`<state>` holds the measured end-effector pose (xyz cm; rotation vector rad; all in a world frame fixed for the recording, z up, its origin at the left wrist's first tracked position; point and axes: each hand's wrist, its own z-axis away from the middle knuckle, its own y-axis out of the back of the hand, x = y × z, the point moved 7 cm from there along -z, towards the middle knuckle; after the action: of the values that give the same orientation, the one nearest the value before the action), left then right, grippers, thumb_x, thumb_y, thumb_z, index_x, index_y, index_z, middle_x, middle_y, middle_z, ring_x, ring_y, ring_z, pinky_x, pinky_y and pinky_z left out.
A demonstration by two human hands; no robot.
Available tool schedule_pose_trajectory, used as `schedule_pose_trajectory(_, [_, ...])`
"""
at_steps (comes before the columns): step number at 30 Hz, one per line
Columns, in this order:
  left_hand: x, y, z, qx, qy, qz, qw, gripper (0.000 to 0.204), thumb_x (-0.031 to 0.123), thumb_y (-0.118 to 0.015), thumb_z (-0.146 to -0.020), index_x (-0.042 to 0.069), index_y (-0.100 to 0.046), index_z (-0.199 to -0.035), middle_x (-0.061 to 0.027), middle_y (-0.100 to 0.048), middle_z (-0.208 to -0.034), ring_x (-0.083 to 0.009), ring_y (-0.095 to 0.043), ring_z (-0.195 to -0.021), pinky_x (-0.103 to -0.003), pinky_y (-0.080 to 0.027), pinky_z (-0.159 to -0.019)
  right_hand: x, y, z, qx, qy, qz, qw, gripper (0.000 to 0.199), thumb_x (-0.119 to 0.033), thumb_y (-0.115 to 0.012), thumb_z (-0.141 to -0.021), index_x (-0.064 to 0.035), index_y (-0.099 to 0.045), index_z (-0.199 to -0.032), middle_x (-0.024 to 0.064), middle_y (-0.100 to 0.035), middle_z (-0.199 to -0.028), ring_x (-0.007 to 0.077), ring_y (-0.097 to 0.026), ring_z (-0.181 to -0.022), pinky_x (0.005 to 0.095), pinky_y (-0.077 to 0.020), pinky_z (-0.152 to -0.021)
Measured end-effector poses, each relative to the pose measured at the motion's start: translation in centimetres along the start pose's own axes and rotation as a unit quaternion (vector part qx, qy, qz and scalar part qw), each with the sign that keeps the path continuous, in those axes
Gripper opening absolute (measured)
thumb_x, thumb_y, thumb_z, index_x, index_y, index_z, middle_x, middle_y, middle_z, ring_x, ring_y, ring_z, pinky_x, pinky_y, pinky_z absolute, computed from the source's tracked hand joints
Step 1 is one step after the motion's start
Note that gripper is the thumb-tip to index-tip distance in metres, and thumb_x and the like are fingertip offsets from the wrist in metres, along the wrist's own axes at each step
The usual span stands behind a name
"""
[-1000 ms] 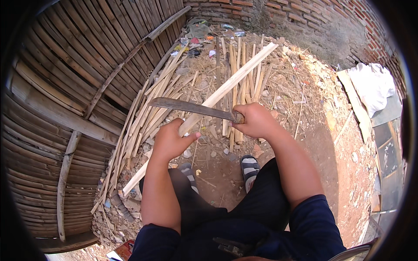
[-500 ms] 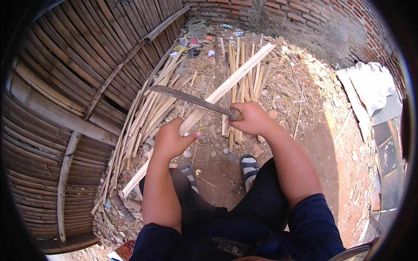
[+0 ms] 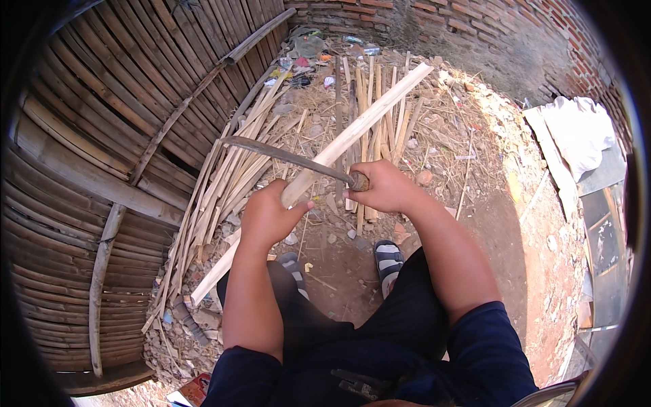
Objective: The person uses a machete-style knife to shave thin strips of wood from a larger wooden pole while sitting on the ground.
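A long pale wooden strip [image 3: 376, 115] slants from the lower left up to the far right. My left hand [image 3: 266, 216] is closed round it near its middle, the thumb lying along the near side. In my right hand [image 3: 383, 186] is the handle of a machete [image 3: 288, 156] with a long, dark, slightly curved blade. The blade points left and lies across the strip just beyond my left hand; whether its edge bites into the wood I cannot tell. My right fingers wrap round the handle and are partly hidden.
Split strips [image 3: 227, 183] lie heaped on the left, with more strips [image 3: 369, 129] ahead on the rubble. A slatted bamboo wall [image 3: 102, 129] stands close on the left, a brick wall [image 3: 468, 34] at the back. A white sack [image 3: 576, 132] lies on the right. My sandalled feet [image 3: 388, 263] are below.
The machete and my right hand have shifted slightly left along the strip. The strip's far end has moved a little up and right; my left hand keeps its hold.
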<state>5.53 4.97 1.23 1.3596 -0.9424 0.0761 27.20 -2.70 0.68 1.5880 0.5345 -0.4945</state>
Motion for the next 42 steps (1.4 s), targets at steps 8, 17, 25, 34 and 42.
schedule_pose_trajectory(8, [0.8,0.0,0.0,0.02,-0.031,-0.034,0.999,0.031,0.026,-0.079,-0.085,0.003,-0.07,-0.103,-0.0244,-0.073,-0.089,-0.0446,-0.071,-0.086,-0.052,-0.055,-0.076,0.6,-0.2,-0.9,-0.056,-0.017,-0.011,0.998,0.033,-0.028,-0.083,-0.083,-0.0023,-0.072,-0.101,0.0193,-0.07,-0.082,0.0367,-0.069,-0.078,0.0436,-0.0529,-0.075])
schedule_pose_trajectory(17, [0.8,-0.6,0.0,0.017,-0.048,-0.008,0.999,0.023,0.019,-0.074,-0.085,0.003,-0.07,-0.102,-0.0255,-0.072,-0.089,-0.0463,-0.07,-0.086,-0.053,-0.055,-0.076,1.6,0.1,-0.6,-0.063,-0.016,-0.02,0.998,0.033,-0.031,-0.084,-0.081,-0.0037,-0.07,-0.094,0.0164,-0.068,-0.078,0.0337,-0.067,-0.077,0.0426,-0.052,-0.073])
schedule_pose_trajectory(25, [0.0,-0.4,-0.2,0.028,-0.029,-0.007,0.999,0.024,0.017,-0.072,-0.084,0.004,-0.071,-0.103,-0.0255,-0.072,-0.092,-0.0459,-0.07,-0.087,-0.052,-0.055,-0.077,0.2,-0.5,-0.8,-0.047,-0.014,0.031,0.998,0.033,-0.027,-0.08,-0.081,-0.0056,-0.073,-0.106,0.0227,-0.072,-0.09,0.0424,-0.07,-0.09,0.0479,-0.0553,-0.081])
schedule_pose_trajectory(34, [-1.2,0.8,0.0,0.02,0.031,-0.03,0.999,0.03,0.016,-0.071,-0.082,0.005,-0.071,-0.11,-0.024,-0.073,-0.092,-0.0436,-0.071,-0.089,-0.051,-0.055,-0.08,3.5,3.5,-0.4,0.07,-0.108,-0.023,0.991,0.027,-0.024,-0.079,-0.083,-0.0037,-0.071,-0.099,0.0194,-0.069,-0.078,0.0385,-0.069,-0.077,0.0452,-0.0531,-0.071])
schedule_pose_trajectory(42, [-0.4,0.3,0.1,0.055,-0.026,-0.053,0.997,0.03,0.014,-0.07,-0.081,0.004,-0.068,-0.109,-0.0233,-0.072,-0.09,-0.0439,-0.07,-0.087,-0.052,-0.055,-0.078,1.1,0.3,-0.9,0.014,-0.044,0.046,0.998,0.039,-0.024,-0.078,-0.08,-0.0028,-0.072,-0.112,0.0247,-0.073,-0.092,0.0406,-0.072,-0.09,0.0481,-0.0559,-0.082])
